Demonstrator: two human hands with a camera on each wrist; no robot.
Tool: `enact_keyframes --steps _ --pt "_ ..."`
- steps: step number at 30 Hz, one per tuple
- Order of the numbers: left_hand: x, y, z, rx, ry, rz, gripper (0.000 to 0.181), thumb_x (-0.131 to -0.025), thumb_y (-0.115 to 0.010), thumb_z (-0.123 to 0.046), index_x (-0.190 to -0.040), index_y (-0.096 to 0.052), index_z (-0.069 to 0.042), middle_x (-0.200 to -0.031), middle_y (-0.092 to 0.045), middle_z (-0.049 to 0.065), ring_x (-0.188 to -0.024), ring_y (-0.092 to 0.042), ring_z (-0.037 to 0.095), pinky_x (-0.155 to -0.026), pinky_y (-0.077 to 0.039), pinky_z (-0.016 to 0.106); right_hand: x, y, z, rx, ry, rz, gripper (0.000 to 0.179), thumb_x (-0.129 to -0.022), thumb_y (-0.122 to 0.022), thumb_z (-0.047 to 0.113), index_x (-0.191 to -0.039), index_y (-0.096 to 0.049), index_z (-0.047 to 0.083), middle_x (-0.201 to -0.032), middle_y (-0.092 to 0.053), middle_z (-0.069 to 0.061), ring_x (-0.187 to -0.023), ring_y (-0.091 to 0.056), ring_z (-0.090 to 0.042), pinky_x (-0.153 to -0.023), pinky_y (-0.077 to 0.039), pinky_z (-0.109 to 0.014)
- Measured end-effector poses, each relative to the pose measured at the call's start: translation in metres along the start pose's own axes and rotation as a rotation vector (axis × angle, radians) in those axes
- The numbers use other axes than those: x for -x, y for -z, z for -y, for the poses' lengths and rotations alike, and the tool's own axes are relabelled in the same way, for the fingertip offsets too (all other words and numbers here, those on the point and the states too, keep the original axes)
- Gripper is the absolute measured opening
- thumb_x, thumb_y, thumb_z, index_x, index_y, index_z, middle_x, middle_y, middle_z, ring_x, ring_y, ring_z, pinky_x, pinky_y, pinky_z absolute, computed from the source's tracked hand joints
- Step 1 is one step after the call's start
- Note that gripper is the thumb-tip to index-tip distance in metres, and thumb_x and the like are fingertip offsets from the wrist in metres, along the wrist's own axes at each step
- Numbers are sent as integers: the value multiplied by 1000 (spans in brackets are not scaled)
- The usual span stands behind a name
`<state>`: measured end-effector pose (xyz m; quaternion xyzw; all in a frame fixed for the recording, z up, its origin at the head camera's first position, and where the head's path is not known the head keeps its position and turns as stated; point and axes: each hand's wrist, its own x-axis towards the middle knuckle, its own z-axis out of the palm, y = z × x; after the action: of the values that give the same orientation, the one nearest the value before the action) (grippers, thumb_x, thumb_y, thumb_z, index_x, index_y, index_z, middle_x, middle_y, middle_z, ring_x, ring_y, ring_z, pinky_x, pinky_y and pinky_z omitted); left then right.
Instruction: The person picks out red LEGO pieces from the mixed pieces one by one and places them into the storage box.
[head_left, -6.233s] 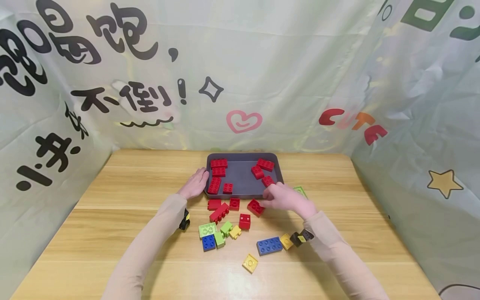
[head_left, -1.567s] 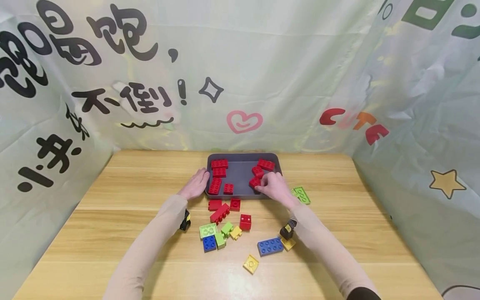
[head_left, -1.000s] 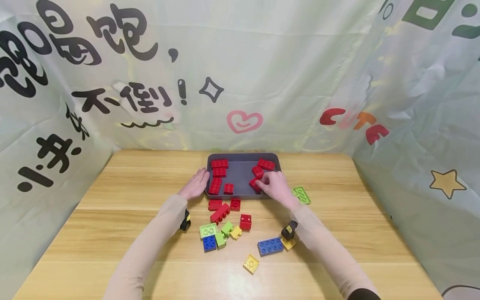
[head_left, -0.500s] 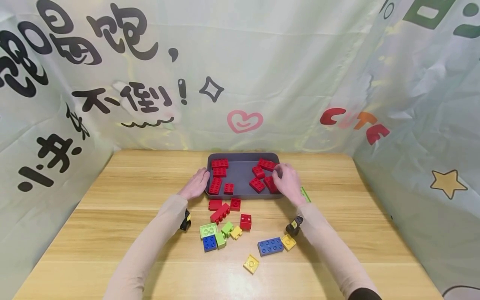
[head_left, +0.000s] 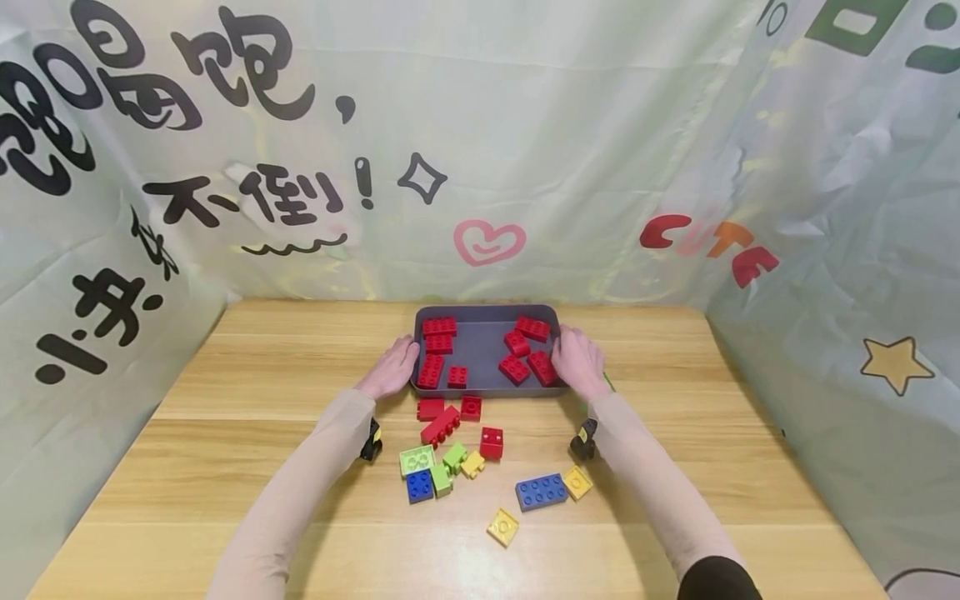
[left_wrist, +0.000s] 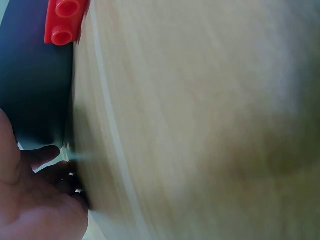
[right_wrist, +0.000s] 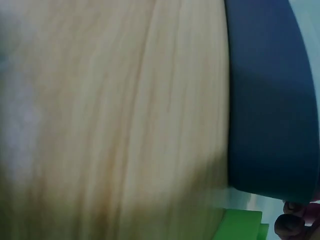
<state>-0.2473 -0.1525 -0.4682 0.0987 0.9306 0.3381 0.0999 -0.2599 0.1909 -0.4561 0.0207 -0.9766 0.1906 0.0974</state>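
A dark grey tray lies on the table, with red toy building bricks in groups along its left and right sides. My left hand rests against the tray's left wall, fingers extended along it. At the right wall, my right hand touches the rim beside a red brick and holds no brick. In the right wrist view only a few fingertips show past the tray's corner, near a green brick. The right hand mostly hides that brick in the head view.
In front of the tray lie several loose red bricks. Closer to me are green bricks, a small blue brick, a long blue brick and yellow bricks. A printed cloth encloses the table's back and sides.
Two more red bricks now lie at the tray's right side; one came from the table in front. My right hand has let go and shifted right to the rim. The left hand has stayed still.
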Motion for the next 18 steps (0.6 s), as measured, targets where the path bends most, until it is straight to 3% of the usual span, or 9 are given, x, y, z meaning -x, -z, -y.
enact_keyframes --steps 7,18 --pt "-2 -1 1 11 0 3 64 -111 -15 -34 -157 -15 10 -166 -15 28 -157 -10 42 -129 -11 51 -1 -8 -4 106 34 -24 18 -97 -47 8 -100 -63 0 -95 -72 -21 -75 -68 -43 -56 -52 -52" --pt "1 -1 0 25 -6 -11 63 -111 -14 -33 -157 -14 11 -166 -14 29 -156 -10 44 -129 -10 52 -1 -12 -1 144 47 -54 13 -95 -50 6 -96 -61 -1 -87 -70 -20 -69 -67 -42 -52 -52 -51"
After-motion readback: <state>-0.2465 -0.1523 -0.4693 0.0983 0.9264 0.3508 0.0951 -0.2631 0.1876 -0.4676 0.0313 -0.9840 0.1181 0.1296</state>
